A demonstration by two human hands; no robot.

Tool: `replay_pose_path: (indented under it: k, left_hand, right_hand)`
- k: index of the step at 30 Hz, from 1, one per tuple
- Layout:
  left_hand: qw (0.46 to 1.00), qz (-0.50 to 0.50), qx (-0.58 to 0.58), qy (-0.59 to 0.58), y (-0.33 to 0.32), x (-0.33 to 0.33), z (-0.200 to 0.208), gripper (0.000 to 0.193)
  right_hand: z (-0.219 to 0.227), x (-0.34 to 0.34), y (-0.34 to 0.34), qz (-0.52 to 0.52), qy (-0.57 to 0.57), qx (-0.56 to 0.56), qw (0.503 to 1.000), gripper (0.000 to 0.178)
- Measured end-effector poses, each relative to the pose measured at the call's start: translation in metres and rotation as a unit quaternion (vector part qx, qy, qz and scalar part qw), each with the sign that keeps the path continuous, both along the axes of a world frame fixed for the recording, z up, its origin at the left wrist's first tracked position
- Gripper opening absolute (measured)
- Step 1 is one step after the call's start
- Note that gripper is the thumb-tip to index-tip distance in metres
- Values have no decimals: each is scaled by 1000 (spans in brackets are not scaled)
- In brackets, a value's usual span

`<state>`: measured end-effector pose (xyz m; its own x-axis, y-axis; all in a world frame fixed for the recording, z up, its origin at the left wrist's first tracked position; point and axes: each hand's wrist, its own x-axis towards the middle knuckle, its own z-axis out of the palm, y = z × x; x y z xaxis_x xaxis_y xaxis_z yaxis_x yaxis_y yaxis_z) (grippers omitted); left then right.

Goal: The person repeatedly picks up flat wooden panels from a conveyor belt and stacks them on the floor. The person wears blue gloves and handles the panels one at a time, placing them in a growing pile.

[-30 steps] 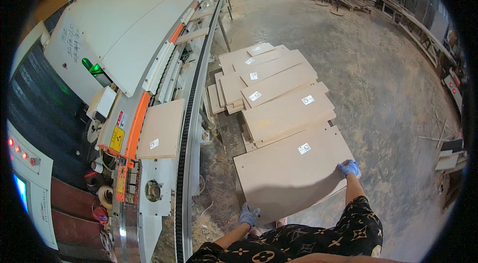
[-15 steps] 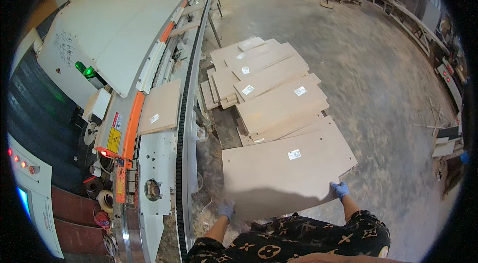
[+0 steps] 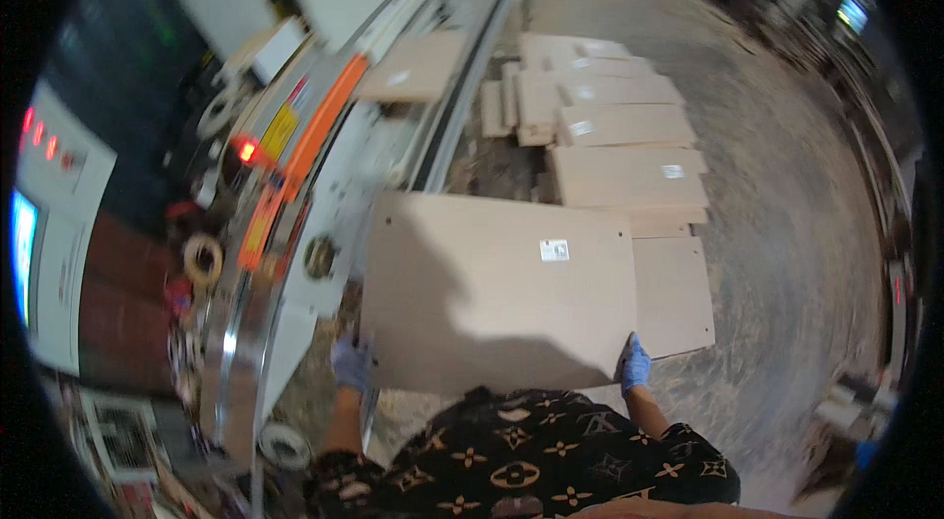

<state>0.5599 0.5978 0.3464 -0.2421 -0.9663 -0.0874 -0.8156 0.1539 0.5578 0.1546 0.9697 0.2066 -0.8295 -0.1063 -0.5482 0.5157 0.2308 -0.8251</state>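
Observation:
A large beige rectangular board (image 3: 482, 293) with a white label and small holes near its corners is held up in front of me. My left hand (image 3: 351, 362), in a blue glove, is closed on its near left corner. At the near right corner my right hand (image 3: 634, 362), gloved the same way, grips the board with the thumb on top; the fingers below are hidden. Beneath and to the right, part of another drilled board (image 3: 674, 293) shows. Several labelled boards (image 3: 629, 167) lie in overlapping stacks farther ahead.
A long machine with an orange guide rail (image 3: 324, 126) and a dark conveyor track (image 3: 472, 62) runs along the left. A smaller labelled panel (image 3: 413, 67) rests on it. At far left stands a control cabinet (image 3: 69, 244) with red lights. Dusty concrete floor (image 3: 777, 214) extends on the right.
The board has come up off the stack and moved left toward the machine, with both hands on it. Another board is uncovered beneath. The view has swung to the left.

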Motion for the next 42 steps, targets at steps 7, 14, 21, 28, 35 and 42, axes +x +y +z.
replay_pose_path:
  k: [7,14,21,28,35,42]
  left_hand:
    - [993,118,12,19,-30,107,13,47]
    - [966,211,-143,-41,-66,134,25,48]
    - [869,346,-348,-53,-46,130,-27,83]
    - [755,422,33,501,-41,133,-79,71]
    - [755,368,72,538,-33,110,-46,59]
    - [647,345,215,646,-31,91,-8,64]
  right_hand:
    - [54,69,-94,164,1,-44,985,37]
    - [79,99,-134,448,-135,-41,883,39]
    - [93,132,-166,543,-174,0,822,48]
    - [99,191,-216,648,-202,-97,728,56]
    - [87,232,-224,638,-196,-104,737,53]
    - [74,227,-229,686,-137,-95,708,60]
